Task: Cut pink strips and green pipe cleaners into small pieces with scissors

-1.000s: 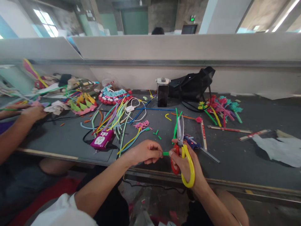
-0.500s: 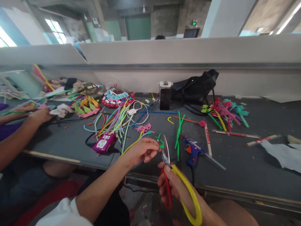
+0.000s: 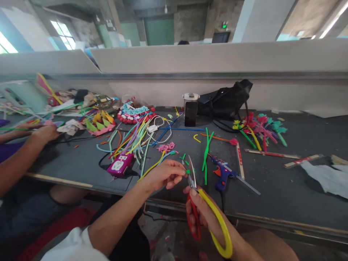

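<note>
Scissors (image 3: 214, 214) with one yellow and one red handle are gripped in my right hand (image 3: 202, 210), their blades parted and pointing away from me. My left hand (image 3: 167, 173) pinches a short green pipe cleaner piece (image 3: 187, 171) by the blades. Small cut green bits (image 3: 183, 157) lie on the table just beyond. To the right of the blades are longer green pipe cleaners (image 3: 207, 156), crossing each other. A blue glue gun (image 3: 223, 174) with an orange trigger rests farther right, a clear glue stick at its back.
A purple power block (image 3: 121, 165) and a bundle of coloured pipe cleaners (image 3: 136, 139) lie left. Behind stand a clear tumbler (image 3: 190, 108) and a black bag (image 3: 225, 103). Pipe cleaner flowers (image 3: 261, 130) lie right. Another person's hands (image 3: 46, 134) work at far left.
The scissors' blades have closed slightly around the green piece, and the red handle has shifted a little right. My left hand has barely moved.
</note>
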{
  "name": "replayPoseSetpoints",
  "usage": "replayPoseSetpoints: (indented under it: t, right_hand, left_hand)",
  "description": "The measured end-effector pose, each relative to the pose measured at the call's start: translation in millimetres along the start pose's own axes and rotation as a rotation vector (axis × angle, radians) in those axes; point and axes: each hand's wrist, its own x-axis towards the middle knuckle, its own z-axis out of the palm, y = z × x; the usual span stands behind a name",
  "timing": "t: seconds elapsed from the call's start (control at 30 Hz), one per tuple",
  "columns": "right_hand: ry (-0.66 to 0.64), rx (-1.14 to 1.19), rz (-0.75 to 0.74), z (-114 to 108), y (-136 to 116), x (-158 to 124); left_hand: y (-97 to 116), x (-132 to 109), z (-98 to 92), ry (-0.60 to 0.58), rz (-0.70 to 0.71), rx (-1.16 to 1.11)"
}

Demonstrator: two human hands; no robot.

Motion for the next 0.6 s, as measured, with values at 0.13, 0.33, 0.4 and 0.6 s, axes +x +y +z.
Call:
replayPoseSetpoints:
  t: [0.13,0.33,0.4,0.6]
  right_hand:
    - [-0.018,0.001,-0.001,0.0,0.0,0.0]
    - [0.016,0.018,-0.014,2.3,-1.5,-0.7]
    - [0.014,0.027,-0.021,2.0,-3.1,0.1]
    - [0.01,0.071,0.004,0.0,-5.7,4.3]
  left_hand:
    - [1.4,-0.3,1.1,0.007,-0.008,0.012]
    - [1.3,1.9,2.5,0.013,-0.004,0.027]
    - [0.3,3.1,2.1,0.019,0.0,0.025]
    - [-2.5,6.8,-2.4,0.009,0.015,0.017]
